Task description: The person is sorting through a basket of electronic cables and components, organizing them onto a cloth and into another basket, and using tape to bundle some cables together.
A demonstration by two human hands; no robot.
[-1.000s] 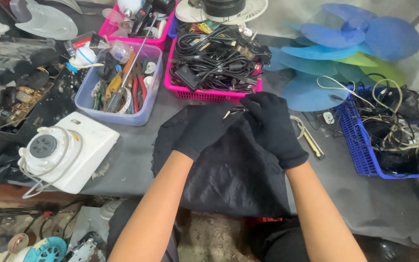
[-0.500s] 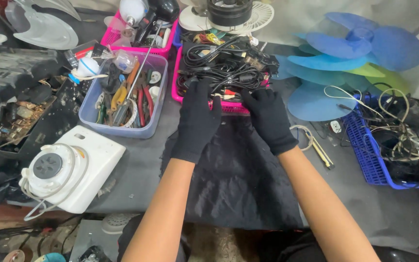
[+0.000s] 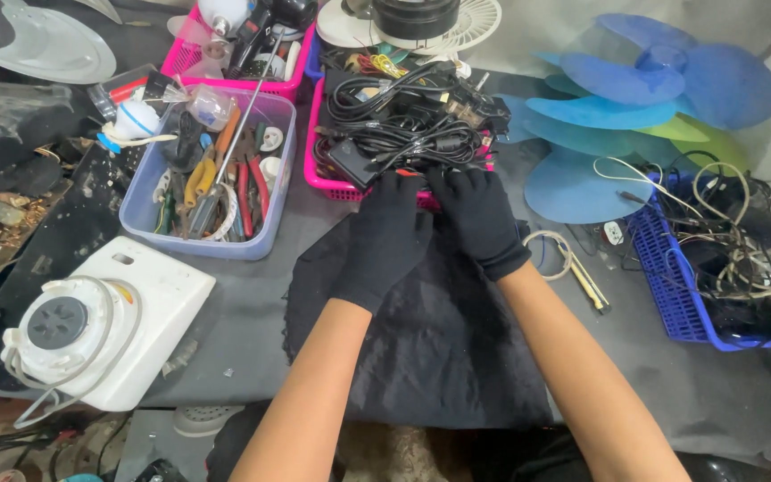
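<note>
Fingers (image 3: 401, 190) of both black-gloved hands curled at the front edge of a pink plastic basket (image 3: 325, 175) full of black cords (image 3: 403, 125), maybe pinching something small; hard to tell. Black cloth (image 3: 439, 339) underneath on the grey bench (image 3: 243, 312).

I see both my hands in black gloves: left hand (image 3: 385, 236), right hand (image 3: 482, 219). The gloves are plain matte knit fabric, snug, with no logos or markings visible. Cuffs end at the wrists, the left cuff edge slightly uneven. Forearms are bare below the cuffs, no sleeves, watch or jewellery in view.
</note>
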